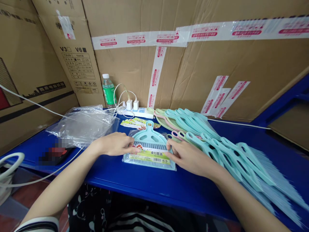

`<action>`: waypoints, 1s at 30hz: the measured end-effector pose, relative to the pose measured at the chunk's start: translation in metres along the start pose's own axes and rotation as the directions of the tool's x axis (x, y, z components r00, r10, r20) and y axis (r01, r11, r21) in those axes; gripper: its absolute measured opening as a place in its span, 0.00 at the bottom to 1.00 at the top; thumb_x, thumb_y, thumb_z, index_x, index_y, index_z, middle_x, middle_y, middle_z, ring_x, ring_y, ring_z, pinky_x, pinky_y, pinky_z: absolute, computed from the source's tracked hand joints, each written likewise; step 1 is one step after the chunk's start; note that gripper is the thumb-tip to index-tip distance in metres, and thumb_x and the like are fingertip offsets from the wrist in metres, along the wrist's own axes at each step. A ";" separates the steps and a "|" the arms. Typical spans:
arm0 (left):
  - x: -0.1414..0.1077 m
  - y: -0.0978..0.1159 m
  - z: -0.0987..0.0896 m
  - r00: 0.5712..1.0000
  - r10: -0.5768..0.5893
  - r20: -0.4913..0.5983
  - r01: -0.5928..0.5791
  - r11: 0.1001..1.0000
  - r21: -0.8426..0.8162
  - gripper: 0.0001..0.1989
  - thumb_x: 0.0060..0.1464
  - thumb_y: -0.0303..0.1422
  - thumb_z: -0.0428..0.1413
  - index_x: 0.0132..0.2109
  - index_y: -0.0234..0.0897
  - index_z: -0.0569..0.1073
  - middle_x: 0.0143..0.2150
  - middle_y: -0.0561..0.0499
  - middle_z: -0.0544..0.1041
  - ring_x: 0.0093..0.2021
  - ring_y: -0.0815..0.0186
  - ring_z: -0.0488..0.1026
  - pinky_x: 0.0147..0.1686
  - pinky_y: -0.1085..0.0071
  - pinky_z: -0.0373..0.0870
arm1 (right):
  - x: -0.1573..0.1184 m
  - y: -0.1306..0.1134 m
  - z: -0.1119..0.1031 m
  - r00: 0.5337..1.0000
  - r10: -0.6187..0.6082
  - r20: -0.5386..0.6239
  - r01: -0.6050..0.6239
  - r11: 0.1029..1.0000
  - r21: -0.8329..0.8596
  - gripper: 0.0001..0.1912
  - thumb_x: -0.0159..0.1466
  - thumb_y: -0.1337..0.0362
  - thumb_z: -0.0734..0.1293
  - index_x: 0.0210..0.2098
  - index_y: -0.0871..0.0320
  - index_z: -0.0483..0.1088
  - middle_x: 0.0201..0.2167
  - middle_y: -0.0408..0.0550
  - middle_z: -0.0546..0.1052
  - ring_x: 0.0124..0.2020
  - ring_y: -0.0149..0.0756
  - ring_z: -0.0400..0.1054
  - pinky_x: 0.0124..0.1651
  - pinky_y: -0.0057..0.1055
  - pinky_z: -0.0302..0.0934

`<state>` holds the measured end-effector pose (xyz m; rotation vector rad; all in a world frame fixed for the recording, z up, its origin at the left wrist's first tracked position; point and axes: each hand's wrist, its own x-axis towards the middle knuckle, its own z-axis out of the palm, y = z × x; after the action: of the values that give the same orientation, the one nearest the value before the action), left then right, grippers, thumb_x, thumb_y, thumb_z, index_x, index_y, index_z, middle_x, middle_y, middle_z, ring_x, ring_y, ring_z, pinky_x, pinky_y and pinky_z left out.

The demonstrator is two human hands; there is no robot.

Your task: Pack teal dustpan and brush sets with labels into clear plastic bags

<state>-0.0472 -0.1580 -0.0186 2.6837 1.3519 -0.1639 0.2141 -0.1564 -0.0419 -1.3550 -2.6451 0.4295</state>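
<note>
Holds the pale turquoise plastic dustpan (149,129), bagged in clear film, flat on the blue table (145,188); points handle-first away from the body, long axis front-to-back; bears a yellow-green and white paper label (158,156) reading "桌扫套装", barcode below; touches with left hand (115,144) curled, thumb on label, grip unclear; touches with right hand (187,155) partly open.

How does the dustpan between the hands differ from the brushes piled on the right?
The dustpan lies in clear plastic with a printed label across it; the brushes look unwrapped. The dustpan has a broad, flat body, while the brushes have slim handles and long bristles. The dustpan's handle points away from the person; the brushes lie slantwise, overlapping. Both are mostly pale turquoise.
</note>
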 end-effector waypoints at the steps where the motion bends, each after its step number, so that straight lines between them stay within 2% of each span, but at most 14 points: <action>1: 0.000 0.000 0.000 1.000 0.002 0.001 -0.002 1.000 0.007 0.23 0.62 0.50 0.46 0.32 0.36 0.72 0.23 0.52 0.71 0.23 0.68 0.65 0.24 0.72 0.54 | 0.000 0.000 0.000 1.000 0.002 -0.003 -0.002 1.000 -0.009 0.08 0.66 0.60 0.57 0.31 0.54 0.58 0.17 0.37 0.64 0.23 0.35 0.59 0.36 0.33 0.53; 5: 0.001 -0.001 0.000 1.000 0.024 -0.002 -0.024 0.999 0.045 0.21 0.60 0.49 0.50 0.31 0.36 0.72 0.21 0.53 0.69 0.22 0.68 0.64 0.23 0.73 0.51 | 0.002 -0.001 0.000 1.000 0.006 -0.026 -0.007 0.998 -0.061 0.10 0.66 0.57 0.58 0.30 0.54 0.60 0.18 0.39 0.65 0.24 0.36 0.60 0.33 0.32 0.52; 11: 0.003 -0.001 -0.001 0.996 0.043 -0.079 -0.036 0.996 0.087 0.23 0.63 0.48 0.44 0.31 0.37 0.72 0.19 0.53 0.68 0.21 0.67 0.65 0.24 0.72 0.52 | 0.003 -0.001 0.000 0.997 0.022 -0.074 -0.032 0.990 -0.134 0.10 0.66 0.58 0.58 0.29 0.53 0.60 0.17 0.39 0.64 0.23 0.36 0.62 0.27 0.29 0.47; 16: 0.005 -0.002 -0.001 0.984 -0.046 -0.175 0.073 0.986 0.152 0.24 0.66 0.44 0.40 0.31 0.36 0.70 0.21 0.51 0.69 0.22 0.66 0.66 0.23 0.71 0.52 | 0.005 0.004 0.005 0.988 0.024 -0.149 -0.042 0.992 -0.119 0.05 0.65 0.62 0.57 0.36 0.55 0.61 0.18 0.39 0.65 0.19 0.34 0.60 0.25 0.28 0.45; 19: 0.006 -0.004 0.000 0.963 -0.156 -0.218 0.201 0.958 0.204 0.23 0.66 0.43 0.40 0.31 0.35 0.70 0.21 0.49 0.70 0.23 0.64 0.69 0.24 0.70 0.55 | 0.006 0.006 0.007 0.987 0.028 -0.161 -0.037 0.998 -0.057 0.09 0.65 0.61 0.56 0.42 0.57 0.61 0.19 0.39 0.66 0.19 0.35 0.61 0.25 0.28 0.47; 22: 0.007 -0.006 0.002 0.951 -0.227 -0.211 0.277 0.928 0.251 0.23 0.65 0.43 0.41 0.30 0.35 0.70 0.22 0.48 0.71 0.25 0.61 0.72 0.25 0.70 0.59 | 0.006 0.006 0.007 0.989 0.060 -0.139 -0.063 0.998 -0.012 0.13 0.66 0.61 0.55 0.46 0.59 0.62 0.19 0.40 0.67 0.21 0.37 0.63 0.26 0.29 0.50; 26: 0.007 -0.009 0.007 0.959 -0.215 -0.186 0.257 0.935 0.246 0.23 0.65 0.44 0.42 0.31 0.35 0.71 0.24 0.46 0.74 0.26 0.59 0.74 0.26 0.69 0.63 | 0.006 0.005 0.006 0.992 0.056 -0.113 -0.056 0.998 0.007 0.15 0.67 0.63 0.53 0.50 0.61 0.62 0.18 0.40 0.67 0.22 0.38 0.64 0.29 0.30 0.52; 30: 0.008 -0.011 0.011 0.963 -0.186 -0.197 0.233 0.940 0.250 0.20 0.64 0.42 0.44 0.32 0.35 0.72 0.23 0.47 0.73 0.26 0.61 0.74 0.27 0.71 0.65 | 0.006 0.002 0.005 0.994 0.069 -0.088 -0.072 0.997 -0.032 0.16 0.67 0.64 0.54 0.52 0.61 0.63 0.18 0.40 0.67 0.24 0.38 0.65 0.29 0.29 0.51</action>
<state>-0.0518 -0.1470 -0.0313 2.8199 1.7909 -0.1521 0.2110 -0.1518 -0.0471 -1.4466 -2.5533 0.3265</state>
